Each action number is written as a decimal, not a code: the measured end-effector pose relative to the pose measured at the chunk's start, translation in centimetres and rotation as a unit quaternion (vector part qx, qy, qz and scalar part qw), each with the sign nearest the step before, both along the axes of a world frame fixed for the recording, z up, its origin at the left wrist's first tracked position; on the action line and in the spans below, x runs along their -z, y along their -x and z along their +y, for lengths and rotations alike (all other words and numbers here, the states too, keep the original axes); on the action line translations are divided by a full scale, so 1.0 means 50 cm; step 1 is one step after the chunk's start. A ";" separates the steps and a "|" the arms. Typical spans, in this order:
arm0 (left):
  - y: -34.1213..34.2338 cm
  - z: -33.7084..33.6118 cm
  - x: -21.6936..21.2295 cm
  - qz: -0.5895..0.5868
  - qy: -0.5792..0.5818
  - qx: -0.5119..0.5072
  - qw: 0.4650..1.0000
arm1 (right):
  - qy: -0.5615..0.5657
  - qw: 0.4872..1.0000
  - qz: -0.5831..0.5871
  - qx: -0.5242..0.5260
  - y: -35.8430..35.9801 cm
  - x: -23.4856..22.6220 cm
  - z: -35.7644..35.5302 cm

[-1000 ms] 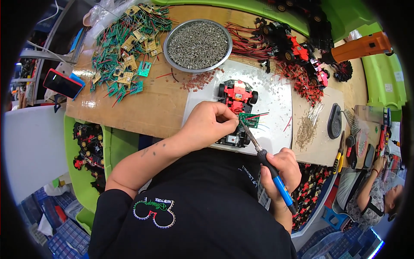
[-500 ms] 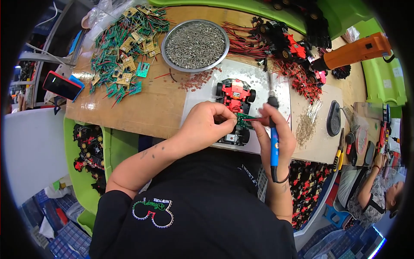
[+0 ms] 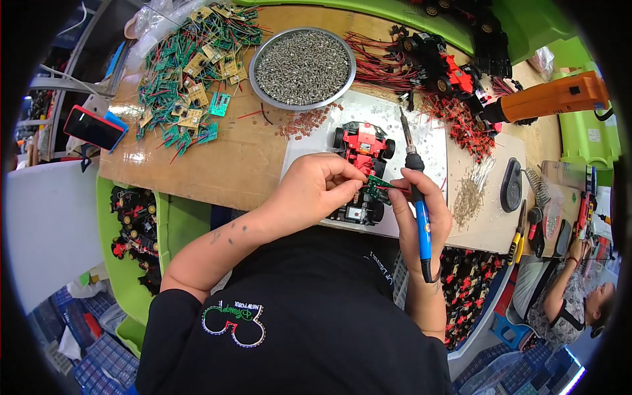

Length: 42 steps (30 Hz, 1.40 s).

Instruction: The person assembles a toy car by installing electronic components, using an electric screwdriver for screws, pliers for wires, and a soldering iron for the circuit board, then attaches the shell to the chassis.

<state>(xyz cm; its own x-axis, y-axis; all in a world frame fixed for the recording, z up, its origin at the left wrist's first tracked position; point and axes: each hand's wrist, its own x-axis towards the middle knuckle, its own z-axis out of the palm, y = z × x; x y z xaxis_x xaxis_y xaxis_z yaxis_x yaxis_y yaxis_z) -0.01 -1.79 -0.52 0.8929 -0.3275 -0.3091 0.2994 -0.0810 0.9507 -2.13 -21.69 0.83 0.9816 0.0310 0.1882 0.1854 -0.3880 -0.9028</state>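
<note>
A small green circuit board is pinched at its left edge by my left hand, just over a red and black toy car chassis. The chassis lies lengthwise on a white sheet, its black wheels showing at the far end. My right hand is closed round a blue-handled soldering iron, whose metal tip points up and away from the board. Thumb and finger of that same hand also meet at the thin red wires by the board's right edge. My fingers partly hide the board and the car's middle.
A round metal bowl of screws stands behind the car. Circuit boards are heaped at left, red-black parts at right. An orange power tool juts in at far right, near yellow-handled pliers. A co-worker sits at right.
The soldering iron has tilted, its tip swinging slightly left and now seen sharply. The circuit board has turned a little and sits more upright between my hands. My left hand has barely moved.
</note>
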 end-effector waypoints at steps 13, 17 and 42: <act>-0.004 0.002 0.005 0.051 0.047 0.029 0.997 | 0.004 0.999 -0.023 -0.041 -0.004 0.009 -0.008; -0.008 -0.001 0.000 0.063 0.059 0.017 0.996 | 0.077 0.992 -0.089 -0.055 -0.009 0.002 -0.006; -0.018 -0.014 0.002 0.085 0.017 -0.012 0.996 | 0.121 0.971 -0.183 -0.100 0.066 -0.046 -0.064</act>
<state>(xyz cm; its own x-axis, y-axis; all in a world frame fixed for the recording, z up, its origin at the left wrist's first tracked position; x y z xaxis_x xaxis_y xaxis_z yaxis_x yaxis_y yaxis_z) 0.90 -2.49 -0.61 0.8360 -0.3200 -0.4457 0.4580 -0.0401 0.8880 -5.44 -24.88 3.15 0.8201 0.3006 0.4870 0.5701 -0.5031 -0.6495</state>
